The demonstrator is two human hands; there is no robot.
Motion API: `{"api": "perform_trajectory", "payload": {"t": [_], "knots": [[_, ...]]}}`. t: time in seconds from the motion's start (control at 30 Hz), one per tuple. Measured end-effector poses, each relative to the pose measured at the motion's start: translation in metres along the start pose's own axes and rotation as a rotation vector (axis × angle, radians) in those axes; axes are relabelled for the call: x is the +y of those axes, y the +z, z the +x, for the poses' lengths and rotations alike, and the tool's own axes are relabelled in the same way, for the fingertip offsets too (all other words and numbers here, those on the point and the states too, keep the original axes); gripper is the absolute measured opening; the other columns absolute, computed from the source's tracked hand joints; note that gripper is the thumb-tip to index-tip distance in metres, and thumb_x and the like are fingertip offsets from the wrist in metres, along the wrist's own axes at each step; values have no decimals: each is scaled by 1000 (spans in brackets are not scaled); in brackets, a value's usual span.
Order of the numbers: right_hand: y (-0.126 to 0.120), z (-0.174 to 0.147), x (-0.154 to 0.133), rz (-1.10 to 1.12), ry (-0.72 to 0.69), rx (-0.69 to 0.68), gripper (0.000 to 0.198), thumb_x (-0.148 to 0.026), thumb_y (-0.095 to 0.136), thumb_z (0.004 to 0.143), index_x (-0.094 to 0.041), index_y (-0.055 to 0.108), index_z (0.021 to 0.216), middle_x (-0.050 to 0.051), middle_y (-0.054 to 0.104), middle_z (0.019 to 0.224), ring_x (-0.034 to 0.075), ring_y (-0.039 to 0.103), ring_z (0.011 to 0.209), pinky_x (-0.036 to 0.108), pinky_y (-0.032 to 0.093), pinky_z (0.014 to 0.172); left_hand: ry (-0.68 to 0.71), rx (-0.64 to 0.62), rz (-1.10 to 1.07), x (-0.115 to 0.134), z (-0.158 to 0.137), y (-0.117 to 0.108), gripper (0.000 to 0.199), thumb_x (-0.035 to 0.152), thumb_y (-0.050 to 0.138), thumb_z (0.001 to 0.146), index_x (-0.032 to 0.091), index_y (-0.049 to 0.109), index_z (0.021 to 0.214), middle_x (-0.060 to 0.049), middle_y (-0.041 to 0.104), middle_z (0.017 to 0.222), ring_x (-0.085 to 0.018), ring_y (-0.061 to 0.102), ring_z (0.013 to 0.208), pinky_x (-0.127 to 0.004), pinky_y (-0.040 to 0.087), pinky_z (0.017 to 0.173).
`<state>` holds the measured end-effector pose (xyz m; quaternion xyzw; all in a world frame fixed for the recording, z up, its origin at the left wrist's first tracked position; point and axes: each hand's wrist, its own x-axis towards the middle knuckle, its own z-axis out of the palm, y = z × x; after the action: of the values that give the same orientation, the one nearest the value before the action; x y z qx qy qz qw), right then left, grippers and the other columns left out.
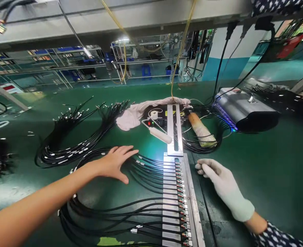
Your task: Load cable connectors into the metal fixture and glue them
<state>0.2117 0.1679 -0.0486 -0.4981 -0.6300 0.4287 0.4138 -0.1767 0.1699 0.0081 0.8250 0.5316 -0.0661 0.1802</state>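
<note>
Head view: our left hand (116,163) is bare, fingers and thumb spread wide, gripping nothing, above the black cables (86,210); can't tell if it touches any. Our right hand (219,178) is gloved, fingers curled in, thumb close to the fingertips; can't tell if we pinch something small there. It sits just beside the slotted metal strip (170,195), on that strip's right.

Cables run from below and left of our left hand across to the strip, which lies between our hands. Their connector ends (181,195) sit in a row along it, nearer our right hand. A spare cable bundle (71,154) lies left of our left hand, on the green bench (246,151). Beyond our hands: slotted bracket (170,130), lined up with the strip's far end.

Step, our read: arranging cables in the strip, with the row well filled. Next move likely calls for a light left hand on the cables, no tugging, and right fingertips lined up with one connector, so its neighbours stay seated.
</note>
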Motion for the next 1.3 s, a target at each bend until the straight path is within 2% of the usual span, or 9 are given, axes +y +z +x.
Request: {"api": "perform_trajectory", "payload": {"t": [0.17, 0.3, 0.47, 0.57, 0.7, 0.83, 1.1, 1.2, 1.3], "knots": [[14, -12, 13, -140, -33, -121, 28, -45, 53, 94, -23, 67, 103, 7, 70, 103, 23, 67, 91, 36, 55, 80, 11, -72, 70, -3, -2, -10, 59, 56, 68, 77, 18, 55, 120, -13, 61, 116, -30, 55, 112, -45, 39, 99], [14, -13, 4, -274, -108, -157, 25, -40, 48, 96, -25, 66, 102, 4, 67, 103, 22, 63, 93, 37, 51, 83, 39, -185, 56, 4, -2, -10, 28, 43, 61, 87, 17, 60, 95, -4, 63, 93, -19, 59, 85, -36, 48, 80], [20, -18, -2, -452, -215, -166, 25, -37, 55, 91, -24, 62, 112, 5, 63, 99, 24, 60, 91, 39, 50, 80, -9, -327, -56, 2, -1, -17, 29, 43, 66, 84, 15, 60, 80, -2, 63, 87, -15, 59, 79, -34, 49, 74], [24, -19, -2, -543, -268, -148, 37, -36, 55, 90, -23, 55, 125, 7, 61, 102, 28, 59, 95, 44, 49, 82, -57, -468, -208, 4, 1, -31, 39, 56, 65, 78, 17, 63, 75, 1, 61, 66, -15, 57, 60, -28, 47, 58], [26, -19, 0, -613, -300, -135, 40, -37, 50, 94, -20, 49, 130, 10, 61, 103, 28, 59, 93, 45, 50, 81, -95, -497, -377, 15, 2, -65, 57, 73, 49, 80, 18, 64, 68, 4, 43, 45, -10, 36, 40, -24, 27, 39], [25, -20, 2, -644, -299, -137, 45, -38, 50, 94, -18, 46, 134, 11, 61, 105, 29, 58, 97, 46, 50, 83, -67, -331, -462, 22, 0, -80, 56, 68, 42, 86, 19, 67, 80, 3, 46, 56, -10, 34, 49, -23, 25, 46], [22, -18, -3, -654, -283, -160, 45, -38, 54, 94, -17, 47, 133, 9, 61, 102, 26, 59, 91, 43, 51, 81, -158, -230, -221, -34, -21, -17, 53, 66, 43, 85, 20, 57, 63, -1, 58, 64, -17, 53, 62, -25, 40, 60], [22, -18, -5, -654, -277, -161, 42, -37, 54, 94, -17, 49, 130, 8, 61, 98, 27, 58, 91, 43, 50, 80, -205, -118, -130, -35, -36, -8, 46, 55, 36, 91, 20, 61, 77, -7, 64, 79, -24, 61, 78, -32, 45, 72], [22, -18, -5, -652, -278, -164, 38, -36, 54, 94, -18, 51, 127, 8, 61, 98, 26, 58, 90, 42, 50, 80, -228, 10, -52, -5, -65, 23, 43, 47, 31, 94, 21, 61, 111, -15, 64, 114, -31, 60, 109, -42, 44, 93]]}}
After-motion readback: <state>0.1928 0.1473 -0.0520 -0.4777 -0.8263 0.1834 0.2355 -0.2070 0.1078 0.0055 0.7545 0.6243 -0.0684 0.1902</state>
